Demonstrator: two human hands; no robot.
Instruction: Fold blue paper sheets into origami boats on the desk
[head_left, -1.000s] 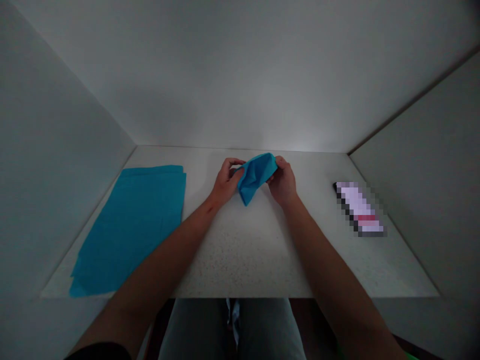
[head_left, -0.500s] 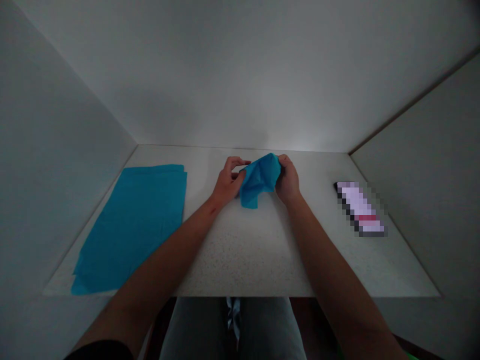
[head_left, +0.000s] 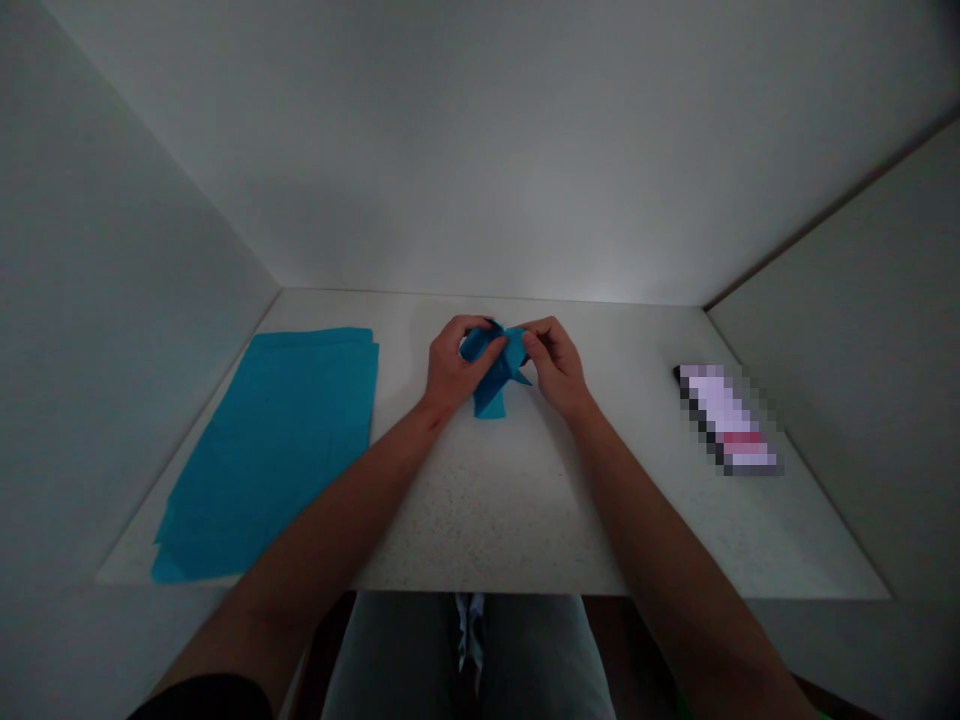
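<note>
The left hand and the right hand are both closed around a crumpled, folded piece of blue tissue paper. The left hand's fingers curl over the top of the piece, and the right hand pinches its right side between thumb and fingers. The two hands almost meet above it. The piece sits at the back middle of a speckled white countertop, and I cannot tell whether its lower tip touches the surface.

Left of the held piece, a flat stack of blue tissue sheets lies at a slant. Well to its right lies a slanted oblong object, too pixelated to identify. Beyond the held piece rises a pale wall. Nearer the camera than the held piece, grey trousers show below the counter's front edge.
</note>
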